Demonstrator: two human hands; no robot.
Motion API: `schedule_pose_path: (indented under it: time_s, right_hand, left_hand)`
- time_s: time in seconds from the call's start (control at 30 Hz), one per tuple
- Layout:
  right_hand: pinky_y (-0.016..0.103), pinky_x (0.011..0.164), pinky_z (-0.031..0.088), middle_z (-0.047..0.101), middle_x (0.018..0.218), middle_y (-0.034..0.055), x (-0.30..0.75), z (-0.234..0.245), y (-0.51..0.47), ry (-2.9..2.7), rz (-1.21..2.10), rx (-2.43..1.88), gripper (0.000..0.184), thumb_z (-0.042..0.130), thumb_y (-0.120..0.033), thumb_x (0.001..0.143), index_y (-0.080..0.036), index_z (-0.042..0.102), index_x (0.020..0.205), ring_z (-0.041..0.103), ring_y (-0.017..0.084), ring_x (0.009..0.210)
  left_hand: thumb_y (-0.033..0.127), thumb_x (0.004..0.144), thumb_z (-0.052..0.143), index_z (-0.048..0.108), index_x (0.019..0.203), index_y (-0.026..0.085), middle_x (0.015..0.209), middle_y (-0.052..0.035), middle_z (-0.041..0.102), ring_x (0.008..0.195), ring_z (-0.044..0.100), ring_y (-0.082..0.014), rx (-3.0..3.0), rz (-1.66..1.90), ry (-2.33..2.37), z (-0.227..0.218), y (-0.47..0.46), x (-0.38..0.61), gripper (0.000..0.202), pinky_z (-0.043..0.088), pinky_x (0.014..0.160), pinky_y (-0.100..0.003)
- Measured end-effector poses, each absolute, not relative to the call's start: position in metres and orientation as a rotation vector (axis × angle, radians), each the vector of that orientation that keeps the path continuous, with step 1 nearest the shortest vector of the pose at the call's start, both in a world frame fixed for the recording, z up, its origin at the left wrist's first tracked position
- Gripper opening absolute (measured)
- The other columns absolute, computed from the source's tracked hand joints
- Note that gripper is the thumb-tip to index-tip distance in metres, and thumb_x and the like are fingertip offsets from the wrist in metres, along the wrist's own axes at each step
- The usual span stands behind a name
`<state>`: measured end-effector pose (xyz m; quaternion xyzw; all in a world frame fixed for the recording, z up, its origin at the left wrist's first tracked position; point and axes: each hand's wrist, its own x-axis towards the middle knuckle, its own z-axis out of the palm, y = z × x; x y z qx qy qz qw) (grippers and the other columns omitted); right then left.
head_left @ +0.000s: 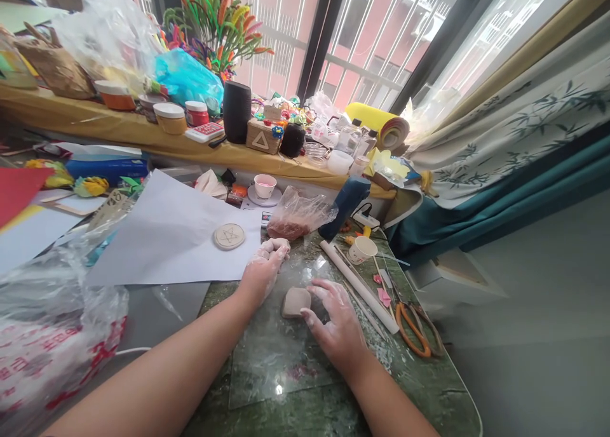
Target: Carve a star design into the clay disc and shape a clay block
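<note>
A small grey-pink lump of clay (pixel 295 301) lies on a glass sheet (pixel 271 354) on the green marbled table. My right hand (pixel 333 319), dusted white, rests beside it with fingers spread and fingertips touching the lump's right edge. My left hand (pixel 264 267) lies just beyond the lump with fingers curled into a loose fist on the glass, nothing visible in it. A round clay disc (pixel 229 236) with a star pattern sits on white paper (pixel 166 234) left of my left hand.
A white rolling rod (pixel 358 286), orange-handled scissors (pixel 413 326) and a paper cup (pixel 361 249) lie to the right. A plastic bag of reddish material (pixel 298 216) sits behind my hands. A printed plastic bag (pixel 52 335) fills the left. A cluttered shelf (pixel 143 132) runs along the back.
</note>
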<state>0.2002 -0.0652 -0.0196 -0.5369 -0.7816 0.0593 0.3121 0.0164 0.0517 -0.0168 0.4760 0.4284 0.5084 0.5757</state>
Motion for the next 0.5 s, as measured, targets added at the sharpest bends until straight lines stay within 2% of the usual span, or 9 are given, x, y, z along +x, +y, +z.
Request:
schedule_pose_path:
  time_s: [0.07, 0.13, 0.3, 0.4, 0.5]
  right_hand:
    - [0.058, 0.114, 0.049, 0.064, 0.143, 0.0152, 0.194, -0.024, -0.065, -2.110, 0.189, -1.412, 0.054, 0.070, -0.037, 0.095, -0.022, 0.055, 0.144, 0.059, 0.035, 0.132]
    - [0.059, 0.113, 0.049, 0.065, 0.141, 0.0153, 0.188, -0.029, -0.063, -2.180, 0.216, -1.420, 0.057, 0.072, -0.033, 0.093, -0.020, 0.054, 0.146, 0.059, 0.035, 0.130]
    - [0.057, 0.107, 0.053, 0.069, 0.129, 0.0149, 0.188, -0.024, -0.061, -2.140, 0.233, -1.400, 0.046, 0.070, -0.033, 0.096, -0.021, 0.059, 0.139, 0.063, 0.034, 0.122]
    - [0.057, 0.107, 0.054, 0.066, 0.132, 0.0150, 0.197, 0.001, -0.062, -1.828, 0.235, -1.360, 0.045, 0.068, -0.039, 0.099, -0.024, 0.056, 0.140, 0.063, 0.033, 0.123]
    - [0.054, 0.106, 0.055, 0.062, 0.135, 0.0152, 0.207, 0.025, -0.061, -1.440, 0.274, -1.260, 0.045, 0.059, -0.042, 0.105, -0.025, 0.047, 0.145, 0.064, 0.030, 0.124]
  left_hand:
    - [0.052, 0.087, 0.068, 0.066, 0.091, 0.021, 0.079, 0.0008, 0.061, 0.060, 0.043, -0.0125, 1.117, 1.197, 0.994, -0.017, 0.052, 0.016, 0.031, 0.036, 0.059, -0.027]
    - [0.051, 0.086, 0.069, 0.066, 0.090, 0.021, 0.079, 0.0003, 0.062, 0.060, 0.045, -0.0127, 1.127, 1.209, 0.994, -0.018, 0.053, 0.016, 0.031, 0.037, 0.059, -0.027]
    - [0.051, 0.086, 0.069, 0.067, 0.089, 0.021, 0.080, -0.0006, 0.064, 0.063, 0.048, -0.0137, 1.159, 1.229, 1.002, -0.019, 0.054, 0.016, 0.030, 0.040, 0.061, -0.028]
    - [0.051, 0.088, 0.067, 0.067, 0.091, 0.021, 0.081, 0.0000, 0.063, 0.062, 0.046, -0.0130, 1.150, 1.202, 1.019, -0.019, 0.053, 0.016, 0.030, 0.038, 0.060, -0.027]
    - [0.051, 0.089, 0.066, 0.067, 0.093, 0.022, 0.082, 0.0005, 0.062, 0.061, 0.044, -0.0126, 1.143, 1.171, 1.023, -0.018, 0.052, 0.016, 0.030, 0.036, 0.059, -0.027]
